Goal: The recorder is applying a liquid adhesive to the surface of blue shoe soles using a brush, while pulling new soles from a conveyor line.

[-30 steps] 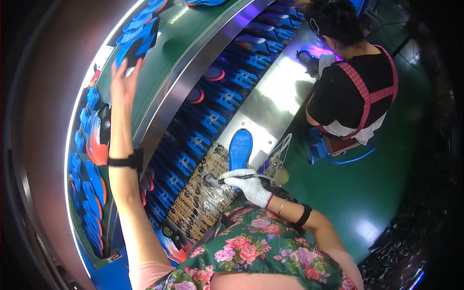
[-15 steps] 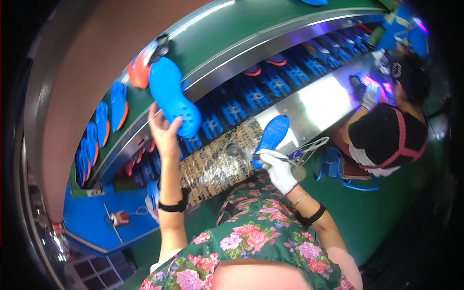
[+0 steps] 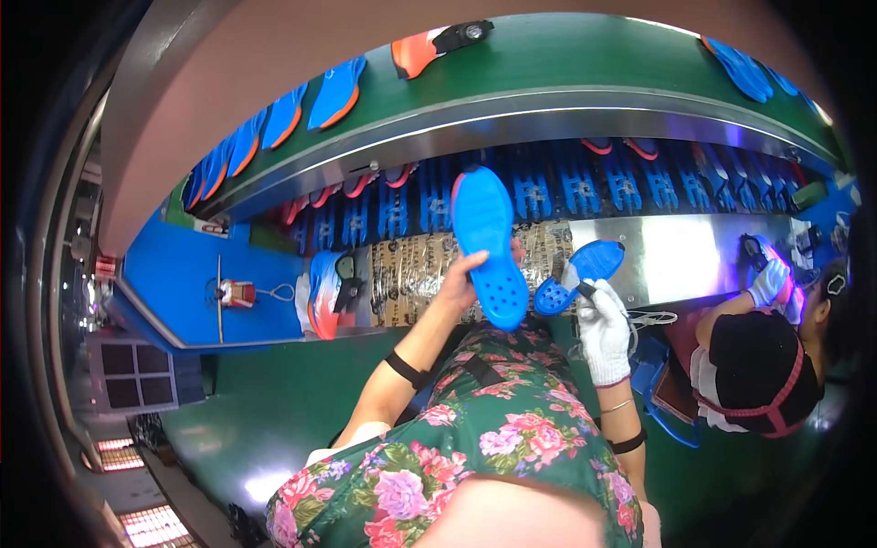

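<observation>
My bare left hand (image 3: 464, 279) grips a blue shoe sole (image 3: 484, 215) near its narrower, holed end, thumb on top and fingers underneath. The sole is held above a bench top wrapped in brown paper and clear film (image 3: 406, 274). A second blue sole (image 3: 601, 259) lies on the bench to the right, its holed end toward me. My right hand (image 3: 605, 327), in a white glove, is closed on a brush (image 3: 586, 289) with a dark handle. The brush's pale head overlaps the second sole; whether it touches is unclear.
Beyond the bench runs a rack of blue holders (image 3: 395, 212), with a green conveyor (image 3: 566, 68) above carrying blue soles (image 3: 336, 93) and an orange-white shoe (image 3: 418, 52). Another shoe (image 3: 323, 294) stands at the bench's left end. A co-worker (image 3: 763, 356) sits at right, under purple light.
My left hand has brought the blue sole from beside the green conveyor down over the bench. My right hand has shifted with the brush, whose head now overlaps the second sole. The view has turned.
</observation>
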Demonstrator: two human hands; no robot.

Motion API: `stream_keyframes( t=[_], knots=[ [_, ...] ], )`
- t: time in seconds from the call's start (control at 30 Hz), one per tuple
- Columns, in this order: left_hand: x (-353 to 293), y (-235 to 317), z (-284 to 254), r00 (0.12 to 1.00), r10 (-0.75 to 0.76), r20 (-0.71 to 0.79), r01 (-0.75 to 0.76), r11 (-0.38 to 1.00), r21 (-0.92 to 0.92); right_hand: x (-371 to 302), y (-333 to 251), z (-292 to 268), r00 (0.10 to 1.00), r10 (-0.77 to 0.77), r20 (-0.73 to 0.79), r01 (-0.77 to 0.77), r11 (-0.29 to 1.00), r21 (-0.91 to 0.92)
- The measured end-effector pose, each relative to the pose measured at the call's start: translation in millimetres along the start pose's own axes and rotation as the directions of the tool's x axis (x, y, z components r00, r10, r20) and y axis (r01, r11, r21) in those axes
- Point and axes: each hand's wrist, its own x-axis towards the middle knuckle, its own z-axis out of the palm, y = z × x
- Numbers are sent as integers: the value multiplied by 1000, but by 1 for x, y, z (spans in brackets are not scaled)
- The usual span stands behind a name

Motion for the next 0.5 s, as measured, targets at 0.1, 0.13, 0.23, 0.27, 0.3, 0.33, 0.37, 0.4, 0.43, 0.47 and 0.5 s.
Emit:
stream_keyframes(
  t=[0.1, 0.13, 0.23, 0.27, 0.3, 0.33, 0.37, 0.4, 0.43, 0.47, 0.5],
  knots=[
    [-22, -35, 15, 995, -90, 37, 97, 963, -251, -10, -11, 35, 993, -40, 113, 55, 990, -132],
    [-26, -44, 20, 981, -168, 95, 193, 887, -421, -14, -13, 48, 987, -57, 152, 87, 976, -199],
    [-29, -72, 18, 958, -155, 242, 262, 816, -515, -21, -16, 82, 973, -98, 209, 168, 920, -354],
    [-28, -77, 22, 913, -44, 405, 290, 767, -572, -23, -16, 94, 969, -102, 226, 195, 878, -438],
    [-28, -73, 35, 910, -59, 410, 309, 757, -576, -23, -19, 99, 961, -65, 267, 185, 871, -455],
    [-32, -65, 50, 978, -122, 167, 193, 825, -531, -25, -23, 107, 957, -68, 282, 218, 811, -542],
    [-34, -61, 62, 985, -150, -89, 95, 889, -448, -25, -25, 113, 952, -68, 299, 249, 740, -624],
    [-35, -59, 70, 984, -103, -142, 37, 913, -406, -25, -26, 117, 935, -84, 344, 311, 661, -683],
    [-33, -61, 68, 984, -112, -140, 46, 912, -407, -24, -27, 119, 938, -88, 336, 307, 661, -685],
    [-31, -64, 63, 999, -48, 26, 54, 828, -557, -21, -29, 121, 907, -133, 399, 395, 598, -698],
    [-30, -64, 64, 984, 43, 175, 92, 720, -688, -20, -31, 123, 871, -171, 461, 476, 528, -704]
  ],
)
